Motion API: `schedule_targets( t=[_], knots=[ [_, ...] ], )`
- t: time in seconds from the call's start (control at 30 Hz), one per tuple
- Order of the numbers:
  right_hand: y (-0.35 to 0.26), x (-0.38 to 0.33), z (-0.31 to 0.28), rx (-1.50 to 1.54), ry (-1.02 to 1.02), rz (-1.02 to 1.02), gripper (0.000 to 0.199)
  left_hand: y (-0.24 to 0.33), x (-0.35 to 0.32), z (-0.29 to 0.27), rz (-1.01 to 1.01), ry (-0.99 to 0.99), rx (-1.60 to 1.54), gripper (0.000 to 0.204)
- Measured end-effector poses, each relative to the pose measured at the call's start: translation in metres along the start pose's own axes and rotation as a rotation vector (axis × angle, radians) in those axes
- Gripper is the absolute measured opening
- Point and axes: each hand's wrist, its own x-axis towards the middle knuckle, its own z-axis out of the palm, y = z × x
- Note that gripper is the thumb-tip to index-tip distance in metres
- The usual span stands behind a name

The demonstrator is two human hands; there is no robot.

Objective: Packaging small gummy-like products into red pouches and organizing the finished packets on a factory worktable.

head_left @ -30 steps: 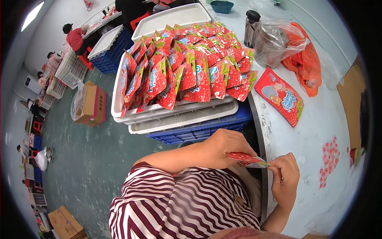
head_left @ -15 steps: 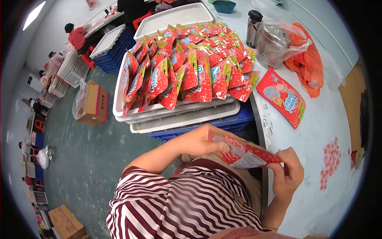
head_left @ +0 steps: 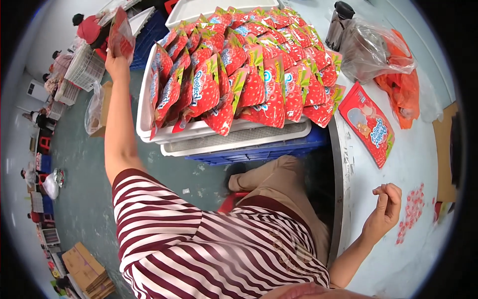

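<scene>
As I look across from here, the left hand [head_left: 117, 66] is raised off to the left of the rimmed white plastic tray [head_left: 144, 124], its fingers closed on the lower end of a shiny red foil pouch [head_left: 121, 36] held upright. The right hand [head_left: 387, 203] hovers by the white-topped worktable [head_left: 391, 264], fingers curled in close to the thumb; whether something tiny sits between the tips I can't tell.

To my eye most of this batch is done: glossy red strawberry-print pouches with green corners [head_left: 274, 92] stand leaning in packed rows across the tray. Apart from them are the one in the left hand and a large flat red pouch [head_left: 369, 124] lying on the table. A scatter of small red-and-clear pieces [head_left: 411, 208] near the right hand looks unused, so I'd judge more remains.

As for edges, the tray sits above a second white tray with a mesh-like base [head_left: 169, 149] and a blue plastic crate [head_left: 224, 158], and its right-hand pouches reach close to the table's rim. The left arm has room over the green floor [head_left: 159, 169], though a brown cardboard box [head_left: 105, 94] stands behind it; the packed rows would allow little slack for a careless sleeve.
</scene>
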Motion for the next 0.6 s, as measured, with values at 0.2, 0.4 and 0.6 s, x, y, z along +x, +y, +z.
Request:
schedule_targets(
  t=[0.2, 0.4, 0.6],
  knots=[
    [-0.005, -0.016, -0.011, -0.187, 0.042, 0.193, 0.009, -0.095, -0.066, 0.061, -0.065, -0.516, 0.54, 0.031],
    [0.001, -0.013, -0.007, -0.204, 0.213, 0.352, 0.006, -0.104, -0.076, 0.106, -0.271, -1.177, -0.863, 0.051],
    [0.043, 0.002, -0.03, -0.24, 0.19, 0.342, 0.018, 0.032, -0.089, 0.088, -0.428, -1.126, -0.215, 0.076]
  ],
)
